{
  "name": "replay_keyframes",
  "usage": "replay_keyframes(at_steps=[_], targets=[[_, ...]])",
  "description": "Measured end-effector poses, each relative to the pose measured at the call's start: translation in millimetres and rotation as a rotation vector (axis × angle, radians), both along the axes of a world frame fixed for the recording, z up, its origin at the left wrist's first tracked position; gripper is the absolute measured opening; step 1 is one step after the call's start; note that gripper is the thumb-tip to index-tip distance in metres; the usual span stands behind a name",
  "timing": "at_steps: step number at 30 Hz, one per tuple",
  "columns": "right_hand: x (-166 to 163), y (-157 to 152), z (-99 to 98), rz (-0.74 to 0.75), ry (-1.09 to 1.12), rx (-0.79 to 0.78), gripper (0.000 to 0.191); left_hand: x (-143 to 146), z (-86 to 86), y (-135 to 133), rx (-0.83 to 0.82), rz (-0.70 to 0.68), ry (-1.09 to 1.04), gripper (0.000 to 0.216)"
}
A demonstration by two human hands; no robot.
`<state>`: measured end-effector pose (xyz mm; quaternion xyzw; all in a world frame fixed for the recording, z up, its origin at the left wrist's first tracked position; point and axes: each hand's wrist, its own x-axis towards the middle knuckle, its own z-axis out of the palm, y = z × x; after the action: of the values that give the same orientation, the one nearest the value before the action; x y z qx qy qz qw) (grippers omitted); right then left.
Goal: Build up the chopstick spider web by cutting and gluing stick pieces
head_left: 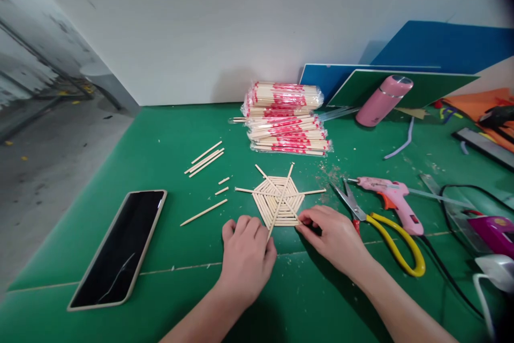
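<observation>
A web-shaped frame of thin wooden sticks point(280, 201) lies on the green table. Crossing spokes stick out past its several-sided rings. My left hand point(247, 249) is curled at the near left, thumb and fingers closed about the near end of a spoke. At the near right corner, the thumb and index finger of my right hand point(331, 233) pinch the frame's edge; the fingertips hide what exactly is between them. Left of the frame lie a single cut stick point(204, 212), two short offcuts point(221, 191) and several longer sticks point(205, 161).
Wrapped chopstick bundles point(287, 118) sit behind the frame. To the right are yellow-handled scissors point(381, 228), a pink glue gun point(391, 198) with its cable, and a pink bottle point(383, 101). A phone point(120, 249) lies left. Upright boards point(417, 89) stand behind.
</observation>
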<state>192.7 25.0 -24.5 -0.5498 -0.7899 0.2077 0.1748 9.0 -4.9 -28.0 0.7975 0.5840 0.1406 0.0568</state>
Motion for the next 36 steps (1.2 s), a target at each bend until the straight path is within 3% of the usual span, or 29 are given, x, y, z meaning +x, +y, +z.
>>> replay_keyframes(at_steps=[11, 17, 21, 31, 36], targets=[[-18, -25, 6.2, 0.036, 0.054, -0.047, 0.008, -19, -0.2, -23, 0.085, 0.043, -0.077, 0.02], [0, -28, 7.5, -0.052, 0.183, -0.066, 0.014, -23, 3.1, -27, 0.092, 0.03, -0.074, 0.017], [11, -31, 6.1, -0.109, 0.197, -0.062, 0.015, -18, 3.8, -21, 0.139, -0.048, -0.06, 0.015], [2, -37, -1.8, -0.053, 0.208, -0.071, 0.014, -15, -5.1, -9, 0.216, -0.323, 0.135, 0.02], [3, -35, -0.5, -0.055, 0.215, -0.069, 0.014, -15, -5.6, -7, 0.204, -0.34, 0.137, 0.021]])
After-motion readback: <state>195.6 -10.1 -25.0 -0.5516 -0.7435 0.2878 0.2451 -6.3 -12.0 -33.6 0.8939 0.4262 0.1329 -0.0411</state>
